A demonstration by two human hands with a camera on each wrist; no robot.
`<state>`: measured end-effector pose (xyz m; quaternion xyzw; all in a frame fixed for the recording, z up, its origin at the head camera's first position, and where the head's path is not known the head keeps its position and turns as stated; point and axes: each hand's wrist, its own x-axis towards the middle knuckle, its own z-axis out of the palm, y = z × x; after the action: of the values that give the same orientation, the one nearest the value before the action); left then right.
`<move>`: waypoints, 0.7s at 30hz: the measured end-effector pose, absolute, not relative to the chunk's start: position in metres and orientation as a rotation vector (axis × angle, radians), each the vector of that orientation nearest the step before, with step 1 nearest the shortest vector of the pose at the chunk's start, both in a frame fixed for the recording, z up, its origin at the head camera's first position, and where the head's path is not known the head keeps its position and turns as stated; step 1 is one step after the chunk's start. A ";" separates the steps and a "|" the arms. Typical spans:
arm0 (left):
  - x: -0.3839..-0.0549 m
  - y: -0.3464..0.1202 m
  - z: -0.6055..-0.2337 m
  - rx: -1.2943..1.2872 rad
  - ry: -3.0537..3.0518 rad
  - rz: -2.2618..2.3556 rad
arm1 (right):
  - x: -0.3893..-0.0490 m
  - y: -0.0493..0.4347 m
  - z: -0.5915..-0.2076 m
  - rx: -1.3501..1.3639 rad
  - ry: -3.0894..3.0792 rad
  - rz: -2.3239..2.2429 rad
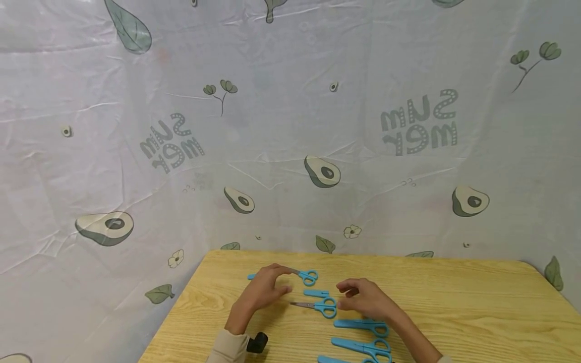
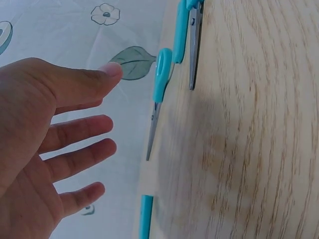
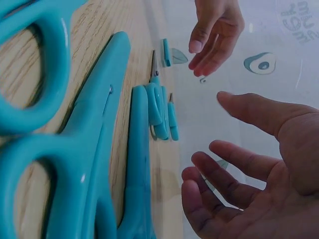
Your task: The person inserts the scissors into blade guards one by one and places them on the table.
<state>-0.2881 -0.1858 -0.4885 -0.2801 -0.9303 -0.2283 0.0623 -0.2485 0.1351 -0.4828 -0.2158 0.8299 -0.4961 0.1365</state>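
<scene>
My left hand (image 1: 265,290) hangs in the air above the wooden table (image 1: 454,292), out of a beige sleeve (image 1: 227,347), fingers spread, thumb held well away from them. Just behind it lie the far bare scissors (image 1: 301,275), blue handles to the right, steel blades running left until my hand hides them from the head view; my left wrist view gives the blades in full, down to the tips! Out past that hand, on its left, pokes the end of the far blue sheath (image 1: 251,277). Now to the middle: the near bare scissors (image 1: 320,306) lie flat, tips aimed left, and just beyond them is the near blue sheath (image 1: 315,292), off the blades and lying lengthwise. Over on the other side, my right hand (image 1: 367,300) hovers just right of those handles, fingers loosely bent, thumb apart from them, pinching nothing. Below it, closer to me, the row begins: first the top sheathed scissors (image 1: 356,324), handles by my wrist and to the right; next the middle sheathed scissors (image 1: 356,346), same way round; then the nearest scissors (image 1: 331,359), which seem sheathed too, though the bottom edge cuts them off. And beyond the table, there's the pale sheet (image 1: 281,126), printed with avocados, leaves, flowers and grey lettering
</scene>
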 end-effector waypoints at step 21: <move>-0.289 -0.187 -0.488 -0.823 -2.824 -0.658 | -0.254 0.109 -0.488 -0.710 2.481 -1.348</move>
<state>-0.2890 -0.1866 -0.4883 -0.2725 -0.9350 -0.2177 0.0637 -0.2541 0.1085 -0.4879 -0.2423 0.8465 -0.4600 0.1145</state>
